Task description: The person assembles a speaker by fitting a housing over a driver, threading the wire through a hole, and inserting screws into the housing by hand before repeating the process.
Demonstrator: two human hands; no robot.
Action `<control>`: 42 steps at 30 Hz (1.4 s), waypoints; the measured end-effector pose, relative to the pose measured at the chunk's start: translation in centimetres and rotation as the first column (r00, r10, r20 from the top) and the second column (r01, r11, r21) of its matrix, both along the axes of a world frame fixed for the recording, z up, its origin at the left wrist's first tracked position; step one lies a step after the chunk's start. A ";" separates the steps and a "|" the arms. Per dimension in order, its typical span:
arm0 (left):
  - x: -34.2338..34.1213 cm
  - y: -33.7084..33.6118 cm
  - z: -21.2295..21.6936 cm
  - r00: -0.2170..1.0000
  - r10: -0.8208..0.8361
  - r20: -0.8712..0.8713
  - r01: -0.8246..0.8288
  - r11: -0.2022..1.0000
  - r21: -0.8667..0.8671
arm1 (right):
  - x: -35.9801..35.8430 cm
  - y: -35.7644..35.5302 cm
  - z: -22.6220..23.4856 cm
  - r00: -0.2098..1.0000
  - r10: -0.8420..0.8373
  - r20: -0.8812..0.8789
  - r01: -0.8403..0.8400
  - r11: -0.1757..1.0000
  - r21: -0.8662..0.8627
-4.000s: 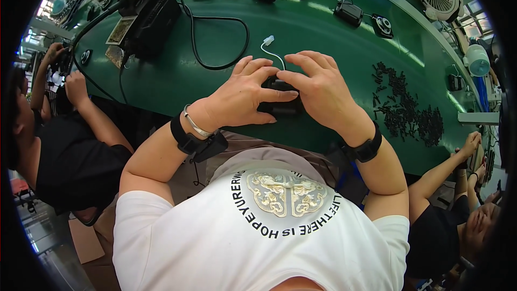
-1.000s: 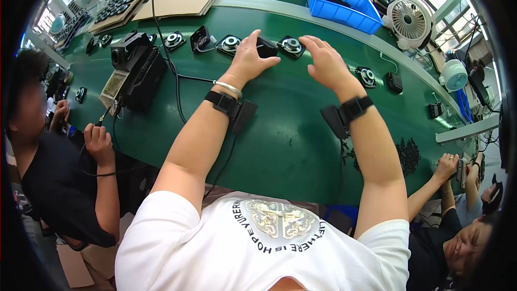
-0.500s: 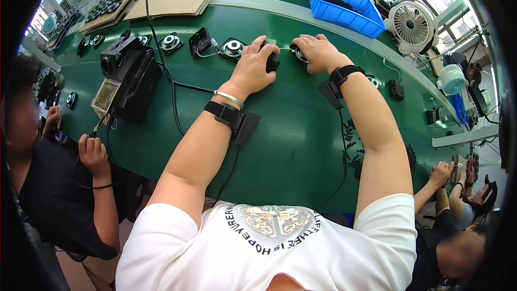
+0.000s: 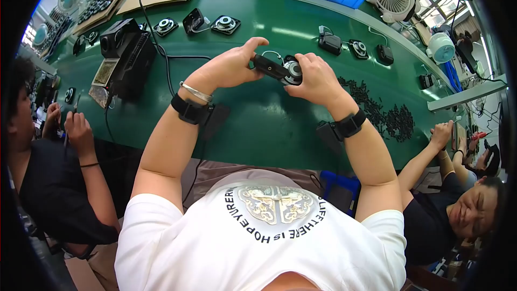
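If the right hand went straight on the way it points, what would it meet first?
Beyond the speaker it grips, the right hand would probably meet the black box in the left hand; depth leaves the gap unclear.

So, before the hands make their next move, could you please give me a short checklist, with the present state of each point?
1. Left hand has hold of the black housing: ok.
2. Right hand has hold of the round speaker: ok.
3. Housing and speaker off the green table: ok, both appear raised.
4. White wire fastened at both ends: cannot tell, the ends are not clear.
5. Small black parts gathered in a container: not ok, this pile lies loose on the table.
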State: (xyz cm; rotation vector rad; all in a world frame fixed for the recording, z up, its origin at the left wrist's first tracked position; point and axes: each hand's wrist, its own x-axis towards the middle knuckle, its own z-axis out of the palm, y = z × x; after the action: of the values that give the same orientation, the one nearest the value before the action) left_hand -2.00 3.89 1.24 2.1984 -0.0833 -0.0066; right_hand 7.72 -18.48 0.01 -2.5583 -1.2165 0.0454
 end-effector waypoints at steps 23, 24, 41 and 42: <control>-10.6 -1.0 -1.1 0.938 -0.120 -0.326 -0.090 0.822 -0.563 | -12.4 -0.6 -0.1 0.939 0.283 0.195 -0.342 0.830 0.441; -10.5 -1.2 -0.9 0.935 -0.139 -0.327 -0.098 0.783 -0.614 | -12.3 -0.3 -0.3 0.930 0.288 0.229 -0.361 0.835 0.415; -11.0 -3.3 -0.1 0.934 0.080 0.347 -0.201 0.924 0.326 | -9.6 0.6 -0.4 0.916 0.260 0.306 -0.358 0.872 0.333; -10.9 -3.1 0.1 0.935 0.082 0.346 -0.201 0.924 0.325 | -9.6 0.7 -0.4 0.920 0.229 0.317 -0.335 0.881 0.335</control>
State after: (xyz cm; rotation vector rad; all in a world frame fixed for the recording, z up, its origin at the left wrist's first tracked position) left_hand -12.94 0.76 1.34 2.5461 -0.1130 0.4621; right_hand -1.86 -17.76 -0.38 -2.0749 -1.5218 -0.4489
